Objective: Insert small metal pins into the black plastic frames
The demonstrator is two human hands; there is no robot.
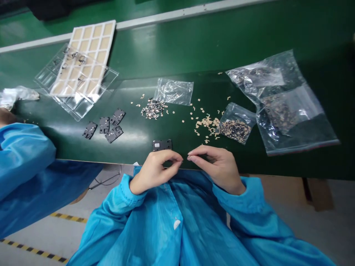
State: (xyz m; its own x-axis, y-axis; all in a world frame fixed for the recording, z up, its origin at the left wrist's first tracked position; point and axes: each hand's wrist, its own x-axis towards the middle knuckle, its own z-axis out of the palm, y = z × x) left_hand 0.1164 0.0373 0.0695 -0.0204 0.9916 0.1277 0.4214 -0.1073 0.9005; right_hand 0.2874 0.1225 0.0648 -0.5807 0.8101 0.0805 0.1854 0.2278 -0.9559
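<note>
Black plate [164, 144], oblong, pale-marked near one end

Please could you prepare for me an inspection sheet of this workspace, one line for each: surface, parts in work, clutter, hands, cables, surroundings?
Surface: green table, small parts scattered across its middle.
Parts in work: one black plate by the left hand; four other black plates farther left; loose tan parts; a pile of small parts.
Clutter: flat clear bag, small parts bag, large clear bag; clear tray overlapping white gridded tray.
Hands: left hand and right hand pinched, fingertips close together; anything held is too small to tell.
Cables: thin dark cable-like line below the table edge.
Surroundings: co-worker's blue sleeve at left; yellow-black floor tape.
</note>
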